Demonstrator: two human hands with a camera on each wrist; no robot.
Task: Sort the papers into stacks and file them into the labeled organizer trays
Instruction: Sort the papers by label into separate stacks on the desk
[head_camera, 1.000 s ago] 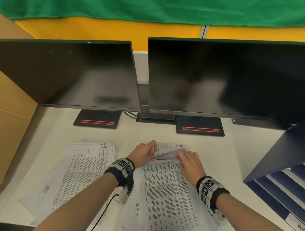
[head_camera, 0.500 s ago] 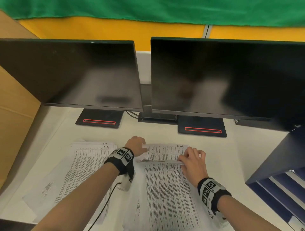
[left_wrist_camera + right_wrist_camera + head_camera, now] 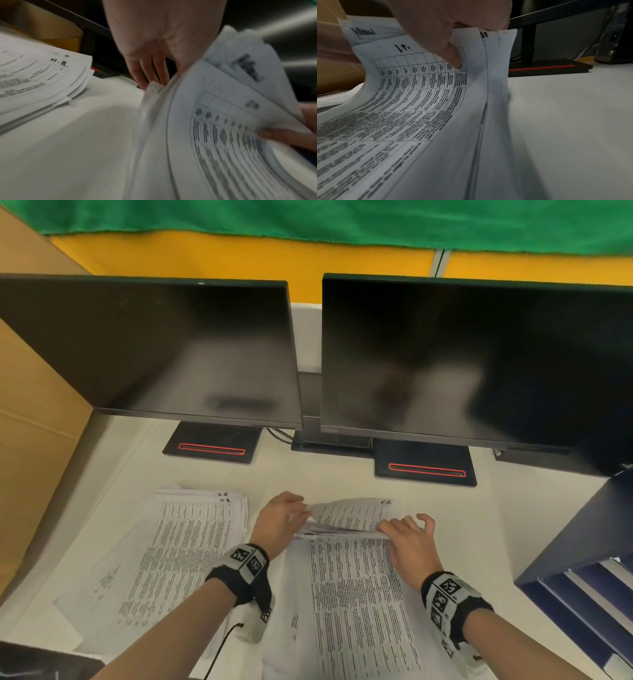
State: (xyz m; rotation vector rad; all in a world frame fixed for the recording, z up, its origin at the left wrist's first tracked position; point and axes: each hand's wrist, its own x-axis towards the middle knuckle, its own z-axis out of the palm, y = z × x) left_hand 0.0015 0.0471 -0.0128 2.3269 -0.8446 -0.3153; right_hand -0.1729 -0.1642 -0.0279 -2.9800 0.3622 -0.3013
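A middle stack of printed papers (image 3: 352, 594) lies on the white desk (image 3: 308, 477), and several of its top sheets (image 3: 352, 517) are bent up at the far end. My left hand (image 3: 291, 517) holds their far left corner; its fingers (image 3: 154, 77) lie along the sheet edges (image 3: 214, 121), the thumb hidden behind. My right hand (image 3: 390, 530) pinches the right side of the lifted sheets, with the thumb (image 3: 453, 58) on a printed table page (image 3: 412, 81). A second stack marked "H.R." (image 3: 191, 542) lies to the left. The dark blue organizer trays (image 3: 582, 570) stand at the right.
Two dark monitors (image 3: 147, 347) (image 3: 479, 361) on stands with red stripes (image 3: 212, 448) fill the back of the desk. A cardboard panel (image 3: 30, 405) borders the left side. Bare desk lies between the papers and the monitor stands.
Both hands stay at the far end of the middle stack. My left hand has shifted to the far left corner, and the lifted sheets now fan further apart.
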